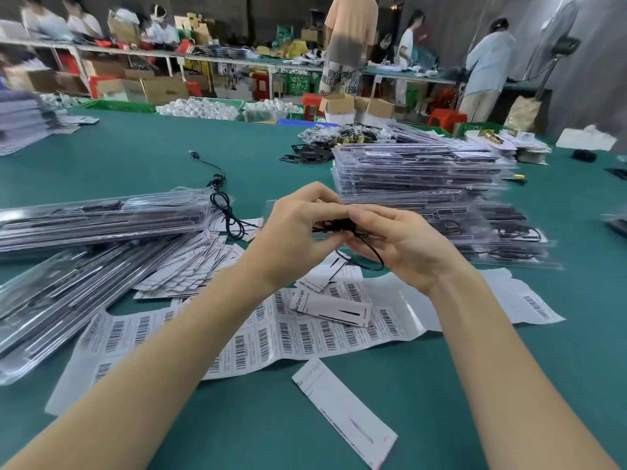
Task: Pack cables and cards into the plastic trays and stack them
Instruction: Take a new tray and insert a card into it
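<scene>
Head view, mid-job by the look of it. Both hands are up over the table centre w/ a black cable (342, 228) bunched between them: left hand (298, 232) has fingers curled round the bundle, right hand (400, 239) pinches the other end, and a loop of slack hangs below toward 6 o'clock. Looks like it's being coiled before packing, tho that's my read.

Done so far: a tall stack of filled trays (420, 171) sits at approx 2 o'clock from the hands, w/ more packed ones spread in front of it. That's a good share finished.

Left to do: a heap of trays (101, 218) at 9 o'clock, slumped and fanned out, not yet stacked; can't tell if each has its cable. Loose cards (190, 266) lie scattered beside them at 8 o'clock, and one card (346, 412) lies at 6. A second cable (230, 215) lies on the green table (135, 157) at 11 o'clock, unpacked. Barcode label sheets (271, 334) are spread under the forearms.

I'd say past halfway, w/ plenty still to go.
</scene>
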